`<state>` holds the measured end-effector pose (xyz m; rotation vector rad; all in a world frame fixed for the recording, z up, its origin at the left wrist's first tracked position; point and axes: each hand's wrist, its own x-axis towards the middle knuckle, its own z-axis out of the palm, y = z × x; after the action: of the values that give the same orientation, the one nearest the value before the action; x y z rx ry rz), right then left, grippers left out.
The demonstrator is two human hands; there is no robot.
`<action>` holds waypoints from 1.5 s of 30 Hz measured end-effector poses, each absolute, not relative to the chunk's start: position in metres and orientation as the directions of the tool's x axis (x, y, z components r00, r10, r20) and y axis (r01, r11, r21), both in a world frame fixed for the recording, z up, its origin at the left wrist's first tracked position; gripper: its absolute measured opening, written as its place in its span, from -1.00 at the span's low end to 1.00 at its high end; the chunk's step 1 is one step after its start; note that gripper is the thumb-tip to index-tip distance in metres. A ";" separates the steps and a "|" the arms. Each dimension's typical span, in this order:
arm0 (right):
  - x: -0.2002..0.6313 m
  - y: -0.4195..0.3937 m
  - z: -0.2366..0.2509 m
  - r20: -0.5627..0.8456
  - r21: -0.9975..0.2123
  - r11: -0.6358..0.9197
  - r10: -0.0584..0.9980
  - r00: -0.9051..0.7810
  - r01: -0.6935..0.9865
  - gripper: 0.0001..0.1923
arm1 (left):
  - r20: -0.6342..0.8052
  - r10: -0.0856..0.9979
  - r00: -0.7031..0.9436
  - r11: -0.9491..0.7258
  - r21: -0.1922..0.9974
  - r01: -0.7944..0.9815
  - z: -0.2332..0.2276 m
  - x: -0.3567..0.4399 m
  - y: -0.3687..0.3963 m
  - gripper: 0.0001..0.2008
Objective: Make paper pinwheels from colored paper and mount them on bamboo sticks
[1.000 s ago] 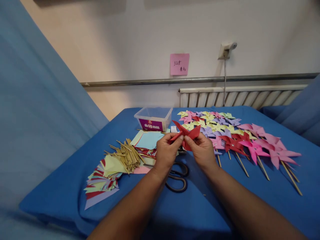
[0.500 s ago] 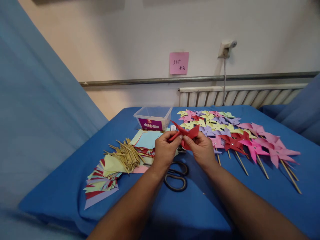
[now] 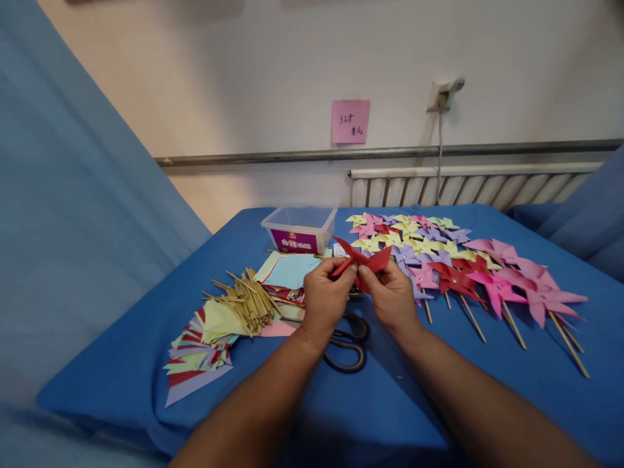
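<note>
A red paper pinwheel (image 3: 374,261) with folded-in blades is held up between both my hands, above the middle of the table. My left hand (image 3: 325,292) pinches it from the left, thumb at its centre. From the other side my right hand (image 3: 392,290) grips it, its thumb also pressed near the centre. Whether a pin is in the centre is hidden by the thumbs. No stick shows on this pinwheel. Black-handled scissors (image 3: 347,344) lie below my hands, their blades partly covered by my left wrist.
Finished pinwheels (image 3: 455,281) in several colours spread over the right side of the blue tablecloth (image 3: 131,318). At left lie thin wooden sticks (image 3: 251,302), fanned paper strips (image 3: 197,364) and stacked paper sheets (image 3: 287,270). Behind stands a clear plastic box (image 3: 297,233).
Both hands stay on the red pinwheel, with the thumbs shifting slightly at its centre. The whole view has moved a few pixels. Nothing else on the table has visibly changed.
</note>
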<state>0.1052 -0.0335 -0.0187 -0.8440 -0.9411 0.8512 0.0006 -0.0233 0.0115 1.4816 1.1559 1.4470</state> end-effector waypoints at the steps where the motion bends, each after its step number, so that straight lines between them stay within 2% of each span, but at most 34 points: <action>1: 0.105 -0.033 -0.019 0.320 -0.884 0.407 0.885 0.338 -0.230 -0.78 | 0.312 0.949 -0.050 -0.306 0.947 0.095 0.012 0.000 -0.023 -0.83; 12: 0.107 -0.032 -0.015 0.268 -0.893 0.352 0.917 0.297 -0.280 -0.72 | 0.325 0.944 -0.061 -0.314 0.937 0.151 0.014 0.000 -0.024 -0.84; 20: 0.108 -0.031 -0.016 0.276 -0.890 0.353 0.921 0.276 -0.289 -0.73 | 0.304 0.951 -0.053 -0.298 0.950 0.093 0.013 0.001 -0.024 -0.81; 33: 0.107 -0.032 -0.019 0.280 -0.859 0.375 0.914 0.293 -0.348 -0.77 | 0.313 0.949 -0.041 -0.307 0.946 0.105 0.014 0.003 -0.029 -0.82; 45: 0.104 -0.035 -0.016 0.294 -0.869 0.395 0.897 0.331 -0.299 -0.75 | 0.330 0.943 -0.036 -0.323 0.936 0.138 0.014 0.003 -0.029 -0.84</action>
<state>0.1040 -0.0354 -0.0160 -0.8074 -0.8984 0.9036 0.0032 -0.0286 0.0138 1.5270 1.1743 1.4341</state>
